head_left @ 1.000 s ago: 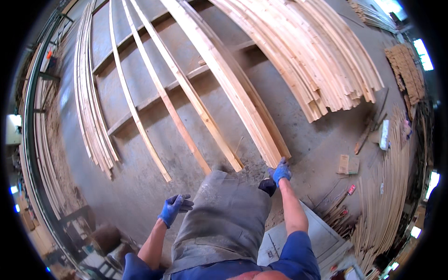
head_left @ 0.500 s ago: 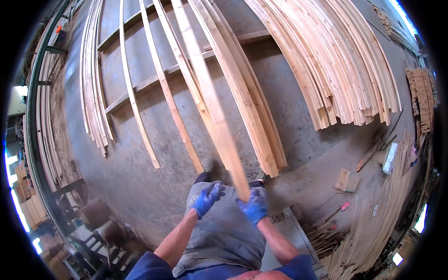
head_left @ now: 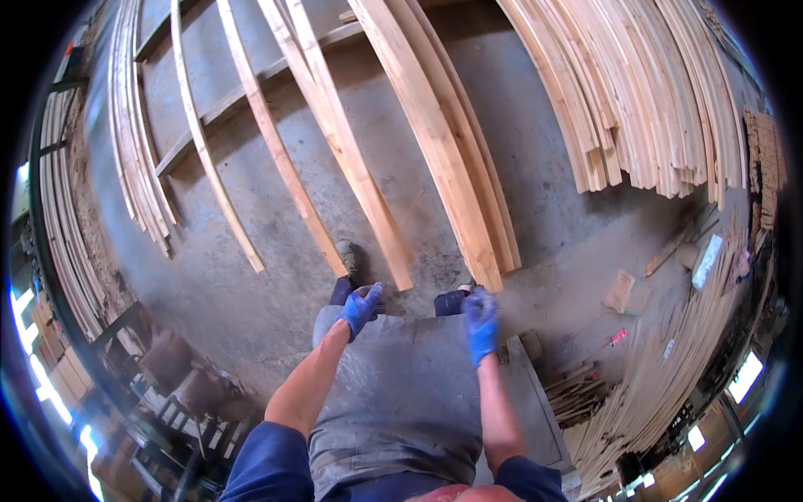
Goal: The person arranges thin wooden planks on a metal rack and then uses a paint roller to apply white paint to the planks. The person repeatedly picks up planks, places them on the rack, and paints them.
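Low in the frame my grey apron fills the centre, both forearms running up from it. My left hand and right hand, both in blue gloves, hang loosely curled with nothing in them. Half a second ago they were together around the near end of a long plank; now that plank lies on the concrete floor just above my left glove, beside a thinner strip, so the laying-down looks finished and my hands are free. Further up and right sits the big fanned stack of boards. My feet are mostly hidden by the apron, and the frame's upper edge cuts off the far ends of every board.
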A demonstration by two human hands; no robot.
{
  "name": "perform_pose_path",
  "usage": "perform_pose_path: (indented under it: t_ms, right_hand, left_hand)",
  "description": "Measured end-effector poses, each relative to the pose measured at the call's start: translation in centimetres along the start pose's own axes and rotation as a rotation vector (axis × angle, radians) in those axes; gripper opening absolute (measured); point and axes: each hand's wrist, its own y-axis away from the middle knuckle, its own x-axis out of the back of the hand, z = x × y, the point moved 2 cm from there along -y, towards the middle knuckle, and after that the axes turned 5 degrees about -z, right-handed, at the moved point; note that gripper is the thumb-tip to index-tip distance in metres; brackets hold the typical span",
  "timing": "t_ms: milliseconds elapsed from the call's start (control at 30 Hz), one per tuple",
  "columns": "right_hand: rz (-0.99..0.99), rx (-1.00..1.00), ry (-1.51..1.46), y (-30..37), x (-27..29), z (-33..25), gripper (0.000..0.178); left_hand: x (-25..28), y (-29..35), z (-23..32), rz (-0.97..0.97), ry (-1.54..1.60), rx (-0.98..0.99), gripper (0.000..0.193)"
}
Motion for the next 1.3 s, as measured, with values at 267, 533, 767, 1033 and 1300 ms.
perform_pose_path:
  t_ms: [267,533,767,1033,1300]
  right_hand:
    - [0.083,-0.653,-0.61,-4.1,3.1,5.6,0.083]
    - [0.247,-0.677,-0.715,-4.5,0.1,5.4,0.067]
    - [0.182,-0.686,-0.793,-4.3,0.1,4.3,0.057]
    - [0.244,-0.677,-0.834,-4.1,-0.8,3.7,0.046]
    - [0.311,-0.583,-0.853,-5.2,-0.8,2.9,0.048]
  left_hand:
    - [-6.0,-5.8,4.9,-0.245,0.175,0.054,0.08]
    - [-9.2,-6.6,10.0,-0.218,0.303,0.108,0.092]
    - [-11.0,-9.8,12.5,-0.095,0.462,0.13,0.107]
    - [-13.3,-23.9,10.9,-0.275,0.729,0.032,0.083]
    - [-15.0,-25.7,8.9,-0.229,0.772,0.05,0.083]
